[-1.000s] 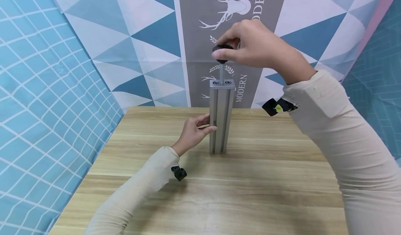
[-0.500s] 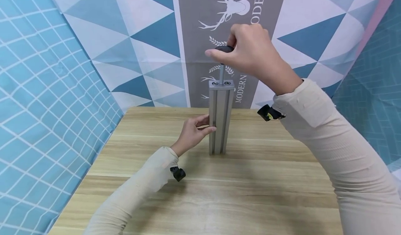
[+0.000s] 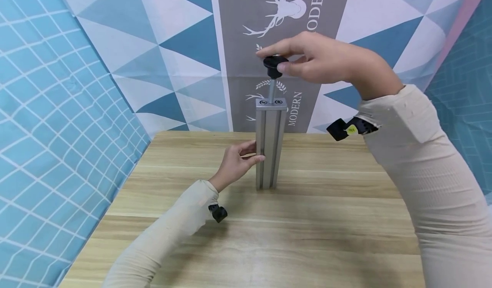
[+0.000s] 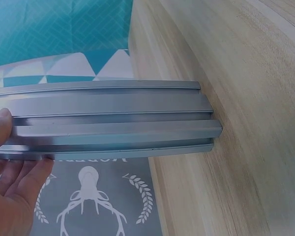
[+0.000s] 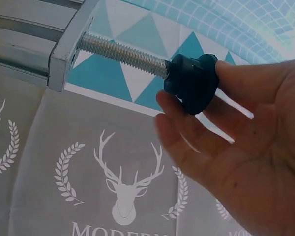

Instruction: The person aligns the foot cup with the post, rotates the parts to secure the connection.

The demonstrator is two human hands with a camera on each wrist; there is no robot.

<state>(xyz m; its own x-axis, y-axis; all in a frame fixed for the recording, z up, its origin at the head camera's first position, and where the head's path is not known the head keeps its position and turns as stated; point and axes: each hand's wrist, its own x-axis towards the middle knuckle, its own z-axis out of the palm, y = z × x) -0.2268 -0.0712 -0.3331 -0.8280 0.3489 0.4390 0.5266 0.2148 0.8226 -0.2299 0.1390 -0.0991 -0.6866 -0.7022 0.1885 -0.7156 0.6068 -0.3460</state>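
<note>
An aluminium extrusion (image 3: 270,147) stands upright on the wooden table, its side grooves seen close up in the left wrist view. From the end plate (image 3: 271,103) on its top, which bears two bolts, rises a threaded rod (image 5: 123,54) with a black levelling foot (image 5: 191,81) at its tip. My left hand (image 3: 233,164) grips the extrusion at mid-height from the left, thumb on the near face and fingers behind. Above, my right hand (image 3: 324,59) holds the foot's disc by its edge between thumb and fingers.
The wooden table (image 3: 246,237) reaches back to a patterned cloth backdrop (image 3: 184,57) right behind the extrusion. Blue gridded cloth (image 3: 65,121) hangs along the left side. Small black cameras (image 3: 218,213) sit at both wrists.
My right hand turned round the levelling foot, thumb swinging left across it, then back to the right with the wrist. The left hand and the extrusion stayed in place.
</note>
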